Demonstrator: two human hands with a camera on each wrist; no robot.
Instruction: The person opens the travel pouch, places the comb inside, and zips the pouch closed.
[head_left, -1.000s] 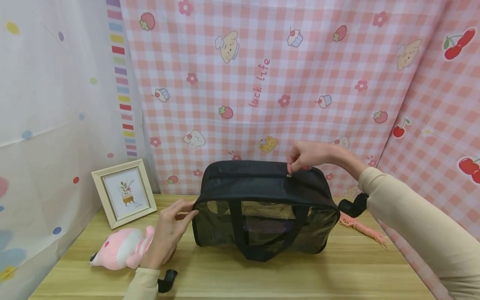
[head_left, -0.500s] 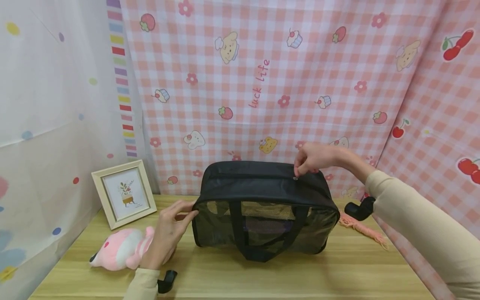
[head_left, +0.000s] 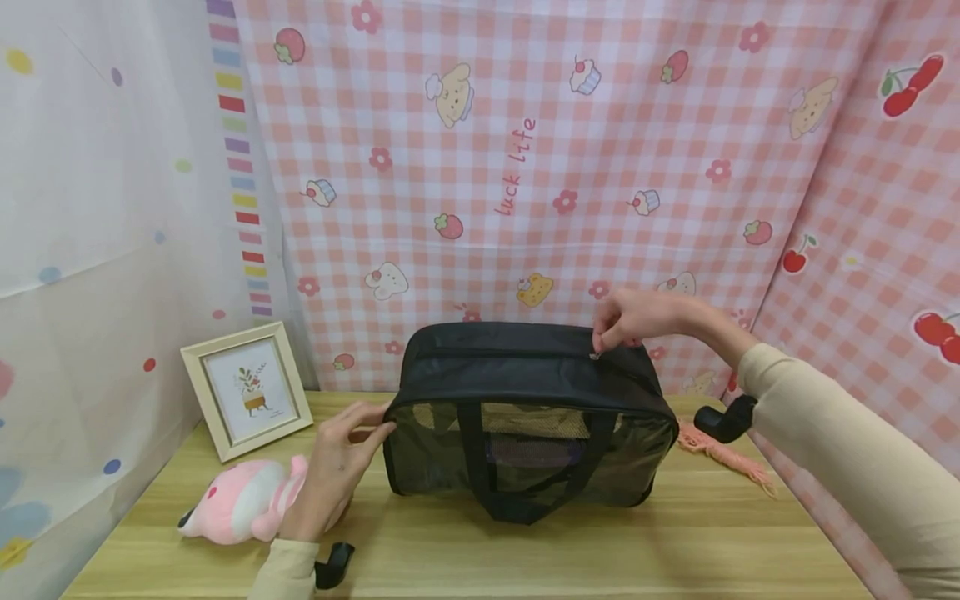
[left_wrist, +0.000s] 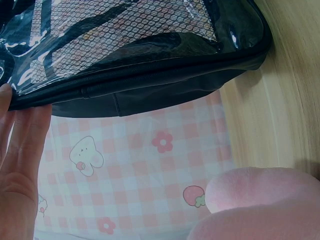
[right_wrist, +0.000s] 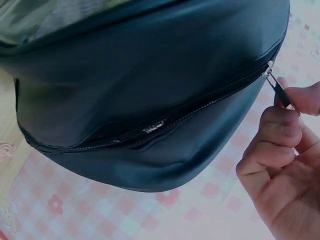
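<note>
A black bag (head_left: 525, 379) with see-through sides and a hanging strap handle (head_left: 517, 504) stands upright on the table. On its top edge, my right hand (head_left: 637, 318) pinches the zipper pull (right_wrist: 282, 94) between thumb and forefinger. The zip gapes open on the stretch beyond the slider (right_wrist: 268, 69), toward the bag's right end. At the upper left corner of the bag, my left hand (head_left: 337, 458) pinches the edge seam between thumb and fingers. Mesh (left_wrist: 135, 37) shows through the clear side; what lies inside is hard to make out.
Left of the bag lies a pink and white plush toy (head_left: 236, 504), partly behind my left wrist. A cream picture frame (head_left: 247, 392) stands at the back left. A bundle of pink cord (head_left: 727, 457) lies on the wooden table (head_left: 570, 558) to the right.
My right hand has drawn the zipper pull a short way rightward along the bag's top, slowing lately. My left hand has kept its hold on the corner.
</note>
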